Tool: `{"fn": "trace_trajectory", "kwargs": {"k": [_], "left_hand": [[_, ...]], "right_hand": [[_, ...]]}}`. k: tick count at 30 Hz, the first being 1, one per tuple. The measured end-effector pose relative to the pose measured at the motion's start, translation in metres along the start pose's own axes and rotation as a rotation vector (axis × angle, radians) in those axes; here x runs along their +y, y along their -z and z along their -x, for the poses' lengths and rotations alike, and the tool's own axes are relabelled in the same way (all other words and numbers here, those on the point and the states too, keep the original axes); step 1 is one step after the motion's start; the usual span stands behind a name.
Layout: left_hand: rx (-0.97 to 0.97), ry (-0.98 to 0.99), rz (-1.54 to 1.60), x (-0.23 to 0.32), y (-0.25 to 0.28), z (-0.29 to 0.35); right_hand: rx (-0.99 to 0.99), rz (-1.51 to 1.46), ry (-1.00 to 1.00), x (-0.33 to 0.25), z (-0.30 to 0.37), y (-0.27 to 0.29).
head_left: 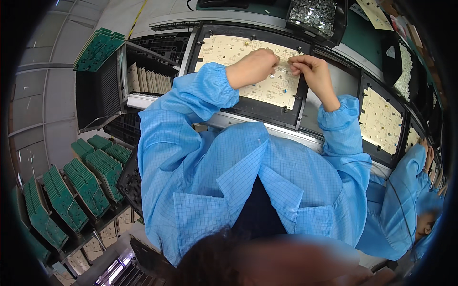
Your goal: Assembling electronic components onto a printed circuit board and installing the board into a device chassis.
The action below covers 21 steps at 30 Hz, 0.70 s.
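Observation:
A cream circuit board with printed markings and a few small parts lies in a black frame in front of me. Over its upper middle is my left hand, fingers curled and fingertips turned down; what they hold, if anything, is hidden. Close to it on the right, my right hand pinches thumb and fingers together above the board's right part. Anything in that pinch is too small to make out. Small blue parts sit on the board near its lower right.
A black bin of small shiny parts stands beyond the frame. Another framed board lies to the right, near a co-worker's blue sleeve. Racks of green boards fill the left; a box of upright boards stands nearer.

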<state>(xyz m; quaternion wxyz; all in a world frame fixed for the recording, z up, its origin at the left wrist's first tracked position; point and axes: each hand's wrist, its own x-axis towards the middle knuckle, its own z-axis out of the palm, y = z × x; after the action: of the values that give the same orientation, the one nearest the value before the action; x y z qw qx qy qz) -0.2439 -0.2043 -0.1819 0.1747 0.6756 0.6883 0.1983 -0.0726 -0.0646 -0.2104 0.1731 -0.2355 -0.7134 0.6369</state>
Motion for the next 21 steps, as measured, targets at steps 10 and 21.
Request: {"fn": "trace_trajectory", "kwargs": {"k": [10, 21], "left_hand": [[0.057, 0.054, -0.045, -0.004, -0.019, 0.003], [0.077, 0.287, 0.3, -0.006, 0.021, -0.028]], "right_hand": [[0.039, 0.228, 0.099, -0.002, 0.016, 0.004], [-0.038, -0.64, -0.323, 0.047, 0.032, 0.039]]}}
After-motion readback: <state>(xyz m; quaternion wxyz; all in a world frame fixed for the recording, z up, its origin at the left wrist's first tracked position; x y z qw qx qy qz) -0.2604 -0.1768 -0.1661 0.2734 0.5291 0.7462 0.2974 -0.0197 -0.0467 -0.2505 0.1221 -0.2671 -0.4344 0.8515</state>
